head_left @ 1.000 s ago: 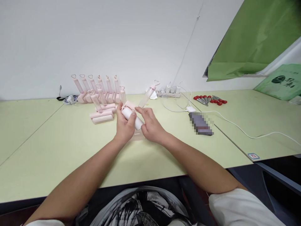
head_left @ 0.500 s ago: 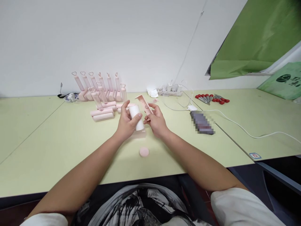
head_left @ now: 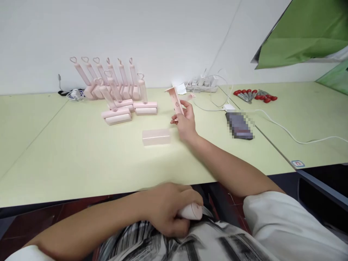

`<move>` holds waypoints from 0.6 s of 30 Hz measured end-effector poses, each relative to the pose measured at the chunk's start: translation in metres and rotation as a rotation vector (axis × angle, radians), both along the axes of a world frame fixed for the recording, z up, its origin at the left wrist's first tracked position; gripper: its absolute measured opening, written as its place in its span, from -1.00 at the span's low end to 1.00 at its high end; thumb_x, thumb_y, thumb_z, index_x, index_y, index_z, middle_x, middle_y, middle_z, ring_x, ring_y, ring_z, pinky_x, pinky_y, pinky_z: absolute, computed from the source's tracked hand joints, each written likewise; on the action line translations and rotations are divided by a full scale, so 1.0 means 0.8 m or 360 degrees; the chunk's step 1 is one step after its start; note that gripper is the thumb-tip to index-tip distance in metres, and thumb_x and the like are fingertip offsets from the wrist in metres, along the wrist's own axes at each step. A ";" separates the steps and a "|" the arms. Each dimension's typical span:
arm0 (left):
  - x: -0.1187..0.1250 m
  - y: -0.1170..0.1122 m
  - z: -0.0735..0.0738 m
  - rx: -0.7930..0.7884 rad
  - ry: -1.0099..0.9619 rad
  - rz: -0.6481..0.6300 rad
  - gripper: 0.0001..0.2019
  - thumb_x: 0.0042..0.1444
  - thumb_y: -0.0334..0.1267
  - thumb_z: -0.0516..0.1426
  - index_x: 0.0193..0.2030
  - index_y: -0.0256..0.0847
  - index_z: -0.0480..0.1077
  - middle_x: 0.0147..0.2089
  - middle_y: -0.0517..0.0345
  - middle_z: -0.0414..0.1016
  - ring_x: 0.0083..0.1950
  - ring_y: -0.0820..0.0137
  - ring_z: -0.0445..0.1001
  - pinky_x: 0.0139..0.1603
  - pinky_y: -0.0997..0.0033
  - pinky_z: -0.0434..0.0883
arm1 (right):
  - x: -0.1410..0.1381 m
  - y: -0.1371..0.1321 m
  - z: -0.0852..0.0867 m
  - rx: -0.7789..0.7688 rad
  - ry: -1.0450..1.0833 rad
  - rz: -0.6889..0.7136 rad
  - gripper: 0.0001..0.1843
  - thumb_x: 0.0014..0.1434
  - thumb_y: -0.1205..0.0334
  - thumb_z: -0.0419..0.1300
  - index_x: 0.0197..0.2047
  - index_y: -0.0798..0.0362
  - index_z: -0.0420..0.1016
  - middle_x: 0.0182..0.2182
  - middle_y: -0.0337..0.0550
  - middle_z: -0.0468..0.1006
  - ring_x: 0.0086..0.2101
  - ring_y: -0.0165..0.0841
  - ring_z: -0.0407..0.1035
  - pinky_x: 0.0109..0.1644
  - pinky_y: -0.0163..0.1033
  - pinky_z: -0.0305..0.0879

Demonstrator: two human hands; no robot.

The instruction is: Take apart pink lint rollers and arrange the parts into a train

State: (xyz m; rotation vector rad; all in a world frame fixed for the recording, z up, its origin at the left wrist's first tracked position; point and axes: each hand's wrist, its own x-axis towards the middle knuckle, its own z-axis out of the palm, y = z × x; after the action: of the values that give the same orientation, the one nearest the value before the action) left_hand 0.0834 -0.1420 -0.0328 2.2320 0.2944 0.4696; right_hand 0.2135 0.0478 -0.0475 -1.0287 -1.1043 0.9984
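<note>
My left hand is low in front of the shirt, below the table's front edge. Its fingers wrap round a white lint roller refill, whose end face points right. Above the table, my right hand grips a pink lint roller housing, tilted, with a small round mark on it. A translucent pink cover lies on the table left of the right wrist. Behind the right hand a small pink part partly shows.
Several pink lint rollers with heart-shaped handle loops stand at the back left. A power strip lies by the wall. Red-handled tools are at the back right. A blurred phone-like object and a white cable lie to the right.
My left hand has drawn the refill down and toward my body, off the table. My right hand still holds the housing. The round pink cap no longer shows on the table.
</note>
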 end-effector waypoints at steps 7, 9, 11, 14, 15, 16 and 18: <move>0.010 0.007 -0.071 -0.0010 0.0863 0.0238 -0.61 0.04 -0.23 0.17 0.05 -0.18 0.33 0.06 -0.05 0.46 0.07 0.12 0.42 0.14 0.16 0.38 | 0.005 0.014 -0.015 0.0194 -0.0154 0.0119 -0.63 0.30 0.12 0.06 0.16 -0.23 0.16 -0.08 -0.22 0.34 -0.39 -0.50 0.34 -0.41 -0.36 0.44; 0.007 0.014 -0.096 -0.0060 0.0968 0.0338 -0.62 0.03 -0.27 0.18 0.03 -0.18 0.35 0.07 -0.01 0.47 0.06 0.14 0.41 0.16 0.17 0.36 | 0.007 0.017 -0.017 0.0249 -0.0204 0.0139 -0.63 0.32 0.10 0.05 0.18 -0.24 0.15 -0.05 -0.22 0.34 -0.39 -0.51 0.35 -0.40 -0.37 0.45; 0.002 0.016 -0.113 -0.0085 0.0915 0.0373 -0.65 0.07 -0.26 0.16 0.03 -0.18 0.35 0.05 0.00 0.48 0.04 0.16 0.41 0.15 0.18 0.36 | 0.010 0.019 -0.016 0.0288 -0.0234 0.0171 -0.63 0.32 0.09 0.05 0.18 -0.25 0.14 -0.03 -0.22 0.34 -0.38 -0.51 0.34 -0.40 -0.37 0.46; -0.006 0.014 -0.121 -0.0100 0.0812 0.0358 -0.67 0.10 -0.23 0.13 0.03 -0.20 0.35 0.04 -0.03 0.49 0.04 0.15 0.42 0.13 0.18 0.37 | 0.012 0.016 -0.008 0.0264 -0.0207 0.0195 -0.64 0.31 0.10 0.07 0.15 -0.23 0.17 -0.02 -0.22 0.34 -0.38 -0.51 0.34 -0.41 -0.38 0.45; -0.009 0.013 -0.120 -0.0107 0.0797 0.0345 -0.68 0.11 -0.23 0.12 0.03 -0.20 0.35 0.05 -0.03 0.49 0.03 0.16 0.42 0.13 0.19 0.37 | 0.012 0.015 -0.005 0.0235 -0.0183 0.0192 -0.65 0.31 0.10 0.08 0.14 -0.22 0.18 -0.03 -0.22 0.35 -0.38 -0.51 0.34 -0.41 -0.37 0.45; -0.011 0.011 -0.117 -0.0114 0.0788 0.0338 -0.68 0.12 -0.24 0.11 0.03 -0.19 0.35 0.04 -0.02 0.49 0.02 0.18 0.43 0.13 0.20 0.37 | 0.012 0.013 -0.002 0.0204 -0.0158 0.0189 -0.66 0.31 0.11 0.08 0.13 -0.20 0.20 -0.05 -0.22 0.35 -0.39 -0.51 0.34 -0.41 -0.37 0.45; -0.014 0.008 -0.113 -0.0146 0.0780 0.0331 -0.72 0.17 -0.23 0.08 0.02 -0.18 0.36 0.03 0.01 0.51 -0.01 0.22 0.45 0.10 0.24 0.38 | 0.012 0.011 0.002 0.0156 -0.0118 0.0196 -0.67 0.30 0.12 0.09 0.12 -0.19 0.22 -0.07 -0.22 0.36 -0.39 -0.51 0.34 -0.43 -0.37 0.44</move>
State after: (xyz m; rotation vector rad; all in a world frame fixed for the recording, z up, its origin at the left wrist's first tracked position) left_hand 0.0725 -0.1356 -0.1233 2.2105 0.7919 0.0047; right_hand 0.2232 0.0564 -0.0458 -0.9339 -1.2776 1.0003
